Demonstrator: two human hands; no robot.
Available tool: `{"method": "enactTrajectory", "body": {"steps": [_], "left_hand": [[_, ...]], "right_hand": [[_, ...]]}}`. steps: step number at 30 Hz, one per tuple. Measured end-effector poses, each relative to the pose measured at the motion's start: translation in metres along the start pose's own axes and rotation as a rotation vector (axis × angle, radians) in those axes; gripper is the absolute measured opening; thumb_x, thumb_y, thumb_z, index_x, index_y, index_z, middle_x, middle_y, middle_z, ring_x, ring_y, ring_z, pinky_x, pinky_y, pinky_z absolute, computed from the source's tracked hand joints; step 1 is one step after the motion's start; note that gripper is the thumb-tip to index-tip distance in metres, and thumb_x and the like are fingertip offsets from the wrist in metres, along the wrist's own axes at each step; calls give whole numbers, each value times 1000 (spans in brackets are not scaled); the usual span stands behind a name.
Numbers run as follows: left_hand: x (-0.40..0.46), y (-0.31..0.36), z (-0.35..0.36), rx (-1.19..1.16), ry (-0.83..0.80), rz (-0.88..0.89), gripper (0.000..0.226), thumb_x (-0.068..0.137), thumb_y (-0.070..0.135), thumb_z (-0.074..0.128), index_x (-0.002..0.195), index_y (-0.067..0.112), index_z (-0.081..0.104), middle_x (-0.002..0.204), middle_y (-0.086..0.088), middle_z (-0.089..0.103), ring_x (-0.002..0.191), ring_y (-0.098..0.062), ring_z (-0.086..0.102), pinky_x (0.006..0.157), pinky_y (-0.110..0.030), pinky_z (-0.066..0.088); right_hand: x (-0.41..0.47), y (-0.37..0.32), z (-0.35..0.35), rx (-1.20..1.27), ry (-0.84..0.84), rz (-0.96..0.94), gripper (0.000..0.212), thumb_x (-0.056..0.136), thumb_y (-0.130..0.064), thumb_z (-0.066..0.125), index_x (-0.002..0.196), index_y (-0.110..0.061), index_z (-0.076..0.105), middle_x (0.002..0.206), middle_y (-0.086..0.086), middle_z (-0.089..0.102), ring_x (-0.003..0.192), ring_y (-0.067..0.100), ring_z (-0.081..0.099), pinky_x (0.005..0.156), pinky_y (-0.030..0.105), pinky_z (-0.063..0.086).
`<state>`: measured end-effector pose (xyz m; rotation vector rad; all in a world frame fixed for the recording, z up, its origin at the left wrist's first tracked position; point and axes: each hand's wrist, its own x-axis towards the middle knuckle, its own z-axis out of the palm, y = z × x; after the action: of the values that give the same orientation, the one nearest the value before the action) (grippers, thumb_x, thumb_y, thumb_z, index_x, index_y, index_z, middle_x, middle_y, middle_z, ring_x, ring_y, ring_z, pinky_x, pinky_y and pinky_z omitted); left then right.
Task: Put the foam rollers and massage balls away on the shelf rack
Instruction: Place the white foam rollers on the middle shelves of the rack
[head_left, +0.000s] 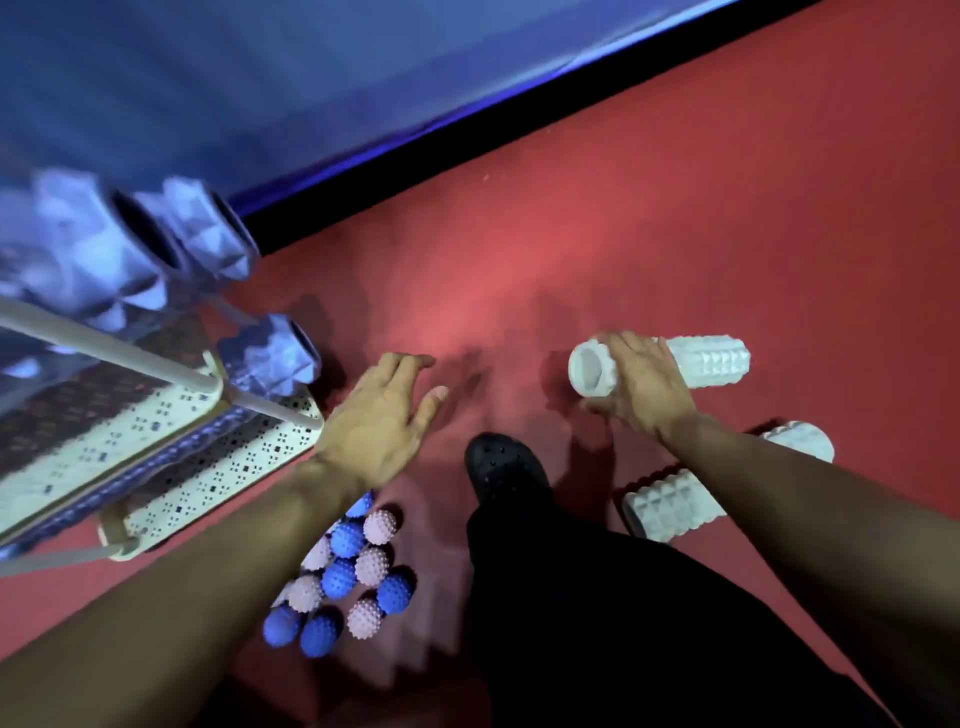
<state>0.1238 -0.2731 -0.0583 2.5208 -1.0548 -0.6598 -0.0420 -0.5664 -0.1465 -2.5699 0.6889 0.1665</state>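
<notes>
Right hand (641, 384) grasping white foam roller (711, 361); left hand (379, 421) released, above massage balls (348, 577)

Red textured carpet floor (649, 218); black baseboard strip (467, 140) along its edge; glossy blue wall panel (260, 78) above, reflecting light.

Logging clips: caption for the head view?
Right hand grips a white foam roller off the red floor; left hand open.

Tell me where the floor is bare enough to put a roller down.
Bare red floor lies between the dark wall edge and the white roller held by the right hand. Crowded: the ball pile beside the rack, under the left hand.
</notes>
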Motion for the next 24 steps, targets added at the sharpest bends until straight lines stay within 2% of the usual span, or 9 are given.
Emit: {"method": "enactTrajectory", "body": {"steps": [3, 4, 6, 7, 11, 14, 17, 21, 24], "left_hand": [[-17, 20, -47, 17, 97, 21, 55, 101, 57, 37, 140, 19, 46, 128, -3, 49, 120, -27, 54, 110, -44, 41], [-25, 28, -62, 21, 134, 29, 52, 102, 53, 40, 140, 17, 47, 128, -4, 49, 120, -27, 54, 110, -41, 39], [-44, 46, -94, 29, 211, 56, 51, 103, 50, 42, 140, 15, 48, 131, -5, 50, 122, -26, 53, 112, -37, 37], [-56, 55, -109, 34, 243, 61, 52, 102, 50, 43, 140, 15, 48, 133, -4, 49, 124, -25, 52, 112, -36, 36], [-114, 83, -168, 66, 373, 78, 53, 100, 51, 49, 141, 17, 47, 136, -3, 50, 123, -21, 52, 109, -35, 38], [-163, 91, -203, 107, 451, 77, 58, 95, 59, 48, 137, 18, 49, 130, -3, 53, 119, -24, 55, 103, -40, 44], [-209, 96, -236, 169, 504, 83, 60, 92, 58, 58, 137, 18, 49, 132, -1, 53, 121, -24, 53, 101, -32, 39], [-270, 100, -279, 268, 580, 77, 70, 90, 63, 60, 142, 18, 47, 136, -2, 53, 125, -23, 51, 102, -33, 41], [-307, 97, -308, 359, 668, 57, 77, 85, 73, 45, 139, 18, 49, 128, -5, 57, 115, -29, 57, 95, -42, 49]], "right_hand": [[-6, -48, -45, 572, 232, 148, 91, 50, -50, 96, 128, -38, 51, 126, 0, 59, 116, 25, 58, 104, 41, 48], [-10, -67, -62, 716, 309, 196, 87, 50, -48, 97, 124, -40, 51, 121, -1, 62, 110, 22, 62, 100, 34, 51], [-22, -106, -97, 893, 378, 251, 78, 60, -30, 97, 125, -29, 54, 112, -5, 65, 97, 11, 65, 82, 10, 51], [-30, -126, -114, 952, 404, 252, 75, 63, -25, 96, 126, -24, 55, 109, -6, 66, 95, 10, 65, 75, 7, 49], [-68, -197, -164, 1119, 441, 163, 73, 60, -33, 97, 123, -25, 61, 110, -9, 72, 100, 10, 70, 90, 30, 57], [-104, -256, -198, 1266, 423, 97, 73, 54, -43, 96, 118, -29, 64, 108, -8, 74, 99, 10, 72, 89, 34, 58], [-140, -315, -228, 1376, 439, 66, 76, 51, -55, 91, 115, -23, 66, 108, -4, 75, 97, 12, 72, 90, 36, 58], [-186, -389, -258, 1589, 309, 88, 79, 51, -67, 90, 110, -18, 71, 101, -1, 78, 93, 17, 75, 92, 45, 59], [-213, -435, -271, 1745, 195, 103, 55, 68, -59, 85, 103, -18, 75, 94, -2, 79, 84, 16, 76, 84, 46, 62]]}}
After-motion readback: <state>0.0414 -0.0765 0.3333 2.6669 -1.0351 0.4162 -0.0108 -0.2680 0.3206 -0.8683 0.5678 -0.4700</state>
